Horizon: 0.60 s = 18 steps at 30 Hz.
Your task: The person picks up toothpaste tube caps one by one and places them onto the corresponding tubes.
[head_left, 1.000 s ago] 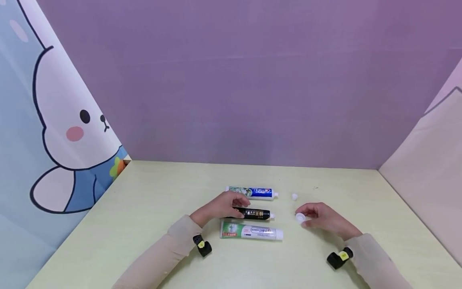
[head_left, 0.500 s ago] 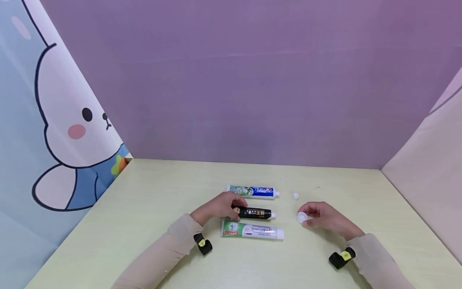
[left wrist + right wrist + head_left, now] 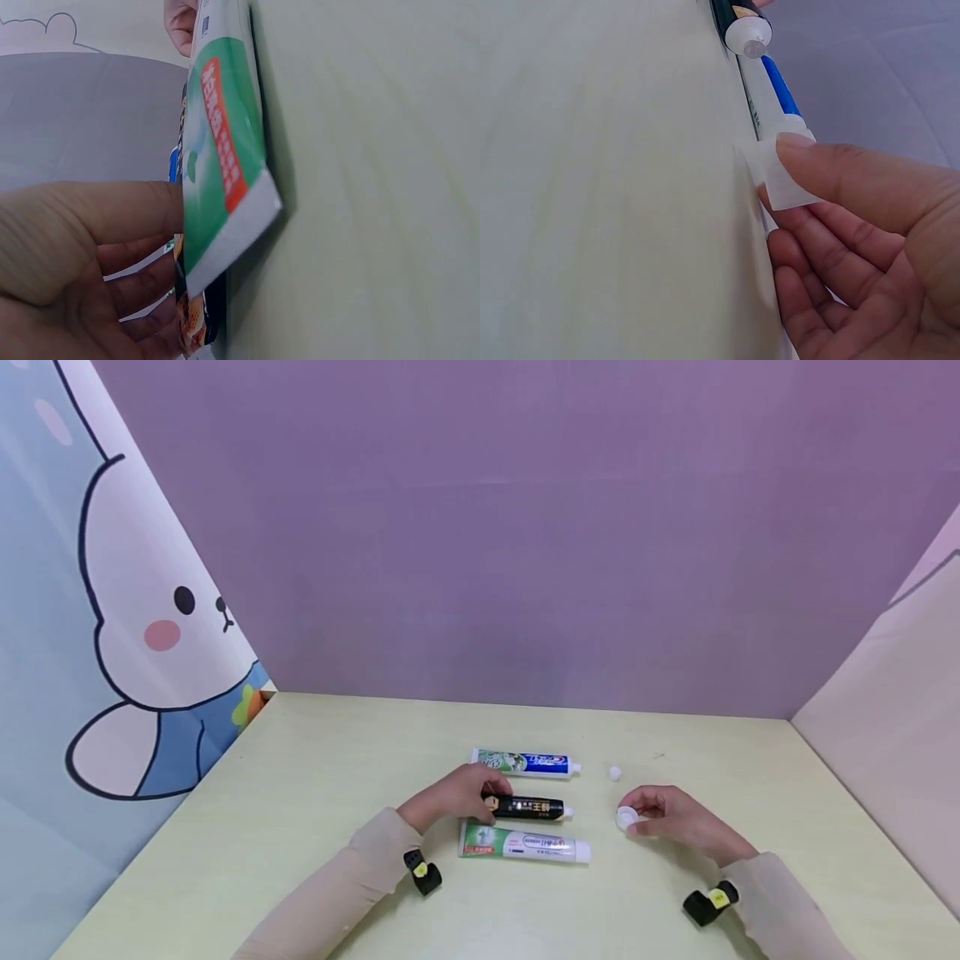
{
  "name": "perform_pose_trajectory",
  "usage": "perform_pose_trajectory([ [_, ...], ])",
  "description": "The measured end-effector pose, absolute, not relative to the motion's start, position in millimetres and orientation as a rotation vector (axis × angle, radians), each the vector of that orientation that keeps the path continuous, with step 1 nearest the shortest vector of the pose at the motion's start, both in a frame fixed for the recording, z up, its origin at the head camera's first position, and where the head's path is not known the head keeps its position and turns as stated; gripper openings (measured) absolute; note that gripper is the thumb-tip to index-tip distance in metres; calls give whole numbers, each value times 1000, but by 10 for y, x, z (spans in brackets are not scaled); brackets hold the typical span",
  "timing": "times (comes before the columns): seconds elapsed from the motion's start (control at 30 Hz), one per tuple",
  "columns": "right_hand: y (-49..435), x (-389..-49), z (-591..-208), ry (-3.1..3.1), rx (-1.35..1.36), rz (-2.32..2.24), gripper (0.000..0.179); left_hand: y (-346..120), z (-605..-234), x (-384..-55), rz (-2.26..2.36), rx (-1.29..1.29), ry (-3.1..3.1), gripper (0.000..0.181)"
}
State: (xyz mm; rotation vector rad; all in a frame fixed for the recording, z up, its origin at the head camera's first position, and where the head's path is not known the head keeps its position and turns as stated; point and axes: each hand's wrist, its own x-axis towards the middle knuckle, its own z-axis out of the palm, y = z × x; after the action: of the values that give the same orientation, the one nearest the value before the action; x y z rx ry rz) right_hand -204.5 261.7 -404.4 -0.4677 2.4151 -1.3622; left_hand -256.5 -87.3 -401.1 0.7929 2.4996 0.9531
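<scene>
Three toothpaste tubes lie in a row on the table, nozzle ends to the right. In the head view my left hand (image 3: 465, 792) grips the tail end of the middle, black toothpaste tube (image 3: 528, 807). Its white nozzle (image 3: 754, 46) is bare in the right wrist view. My right hand (image 3: 678, 817) pinches a white cap (image 3: 627, 817) between thumb and fingers, low over the table and apart from the black tube. Nearest the person is a green and white toothpaste tube (image 3: 525, 843) with its cap on; behind lies a blue and green toothpaste tube (image 3: 532, 763), its nozzle bare.
A small loose white cap (image 3: 615, 772) lies right of the blue and green tube. The pale table (image 3: 337, 735) meets a purple backdrop (image 3: 487, 568) at the back. A rabbit-print cloth (image 3: 150, 610) borders the left; a pale cloth (image 3: 900, 668) borders the right.
My left fingers have drawn in a little toward the black tube's tail. The right hand and the cap have hardly moved; the head view has shifted slightly.
</scene>
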Motion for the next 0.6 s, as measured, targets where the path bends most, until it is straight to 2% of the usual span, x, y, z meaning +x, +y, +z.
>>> perform_pose_trajectory([
  [0.6,2613,-2048,-4040,2416,-438,-1374,29,-858,-4016,-2559,826,840,2569,37],
])
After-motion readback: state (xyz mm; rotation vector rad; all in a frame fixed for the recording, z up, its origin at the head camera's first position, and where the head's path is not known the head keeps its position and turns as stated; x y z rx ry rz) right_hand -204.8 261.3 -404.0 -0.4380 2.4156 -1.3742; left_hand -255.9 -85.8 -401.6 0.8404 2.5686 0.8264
